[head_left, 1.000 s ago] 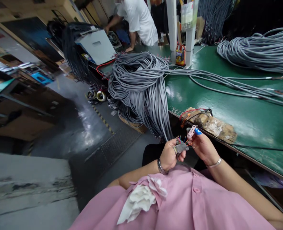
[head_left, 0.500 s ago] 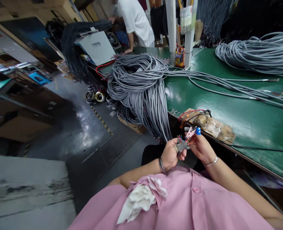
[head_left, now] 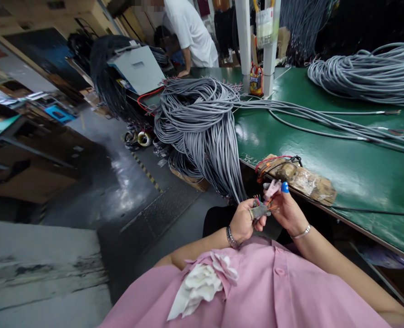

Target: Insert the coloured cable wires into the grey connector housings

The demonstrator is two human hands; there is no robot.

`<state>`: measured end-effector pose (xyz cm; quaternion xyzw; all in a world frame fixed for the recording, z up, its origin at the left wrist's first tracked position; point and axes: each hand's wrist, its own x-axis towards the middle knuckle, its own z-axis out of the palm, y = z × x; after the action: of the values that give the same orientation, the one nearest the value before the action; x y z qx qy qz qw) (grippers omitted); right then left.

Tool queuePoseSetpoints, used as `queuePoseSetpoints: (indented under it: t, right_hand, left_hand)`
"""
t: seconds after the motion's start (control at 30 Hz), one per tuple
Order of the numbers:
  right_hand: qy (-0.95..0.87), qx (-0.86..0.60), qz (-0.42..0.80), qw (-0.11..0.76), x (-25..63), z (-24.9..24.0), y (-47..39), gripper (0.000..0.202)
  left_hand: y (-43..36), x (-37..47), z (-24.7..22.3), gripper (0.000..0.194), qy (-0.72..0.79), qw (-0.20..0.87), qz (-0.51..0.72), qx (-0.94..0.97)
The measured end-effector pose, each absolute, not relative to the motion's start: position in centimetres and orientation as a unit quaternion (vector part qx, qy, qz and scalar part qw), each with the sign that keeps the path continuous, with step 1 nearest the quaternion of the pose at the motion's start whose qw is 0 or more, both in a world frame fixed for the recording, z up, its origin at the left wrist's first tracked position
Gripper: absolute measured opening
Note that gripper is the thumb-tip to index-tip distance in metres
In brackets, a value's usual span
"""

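My left hand (head_left: 243,222) is closed around a short grey cable end (head_left: 259,211), with thin coloured wires fanning out of it; its thumb looks covered in grey. Close beside it, my right hand (head_left: 288,210) has a blue cover (head_left: 284,187) on one fingertip. A pale pink clip (head_left: 273,188) sits in the right fingers, near the coloured wires. Just beyond the hands, a worn wooden block (head_left: 304,182) with red and black leads lies at the table edge.
Bundled grey cables (head_left: 202,118) hang over the corner of the green table (head_left: 324,157). Another coil (head_left: 365,75) lies back right. White posts (head_left: 244,41) rise behind. A person in a white shirt (head_left: 196,36) leans at the far side, near a grey box (head_left: 138,68).
The pink clip has turned slightly between my right fingers. My hands stay almost in place. The person's other arm at the back has shifted.
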<state>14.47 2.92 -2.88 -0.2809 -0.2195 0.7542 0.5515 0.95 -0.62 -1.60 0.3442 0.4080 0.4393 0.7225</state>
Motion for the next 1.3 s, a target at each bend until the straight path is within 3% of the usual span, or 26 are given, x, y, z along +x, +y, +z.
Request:
queuePoseSetpoints:
  t: [0.23,0.43,0.63,0.87,1.03,1.2,1.3]
  right_hand:
    - [-0.240,-0.314,0.721,0.570,14.6,-2.9,2.7,0.025]
    - [-0.317,-0.386,0.595,0.630,14.7,-3.8,2.6,0.030]
    - [-0.234,-0.314,0.728,0.563,14.5,-3.7,3.4,0.039]
    - [-0.204,-0.277,0.741,0.576,14.4,-3.7,3.5,0.036]
    - [-0.195,-0.250,0.773,0.549,15.0,-3.5,3.2,0.047]
    - [-0.235,-0.278,0.746,0.558,15.1,-2.9,2.9,0.026]
    - [-0.244,-0.307,0.724,0.568,14.8,-2.8,2.7,0.025]
  left_hand:
    - [-1.0,0.8,-1.1,0.025,0.412,0.694,0.479,0.345]
    - [-0.5,1.1,-1.0,0.024,0.411,0.692,0.488,0.338]
    - [-0.3,1.3,-1.7,0.025,0.418,0.687,0.490,0.336]
    - [-0.3,1.3,-1.9,0.025,0.421,0.693,0.479,0.336]
    - [-0.9,1.1,-1.6,0.025,0.416,0.693,0.482,0.337]
    - [-1.3,0.9,-1.4,0.024,0.419,0.670,0.507,0.345]
    - [-1.0,0.9,-1.4,0.024,0.430,0.643,0.524,0.357]
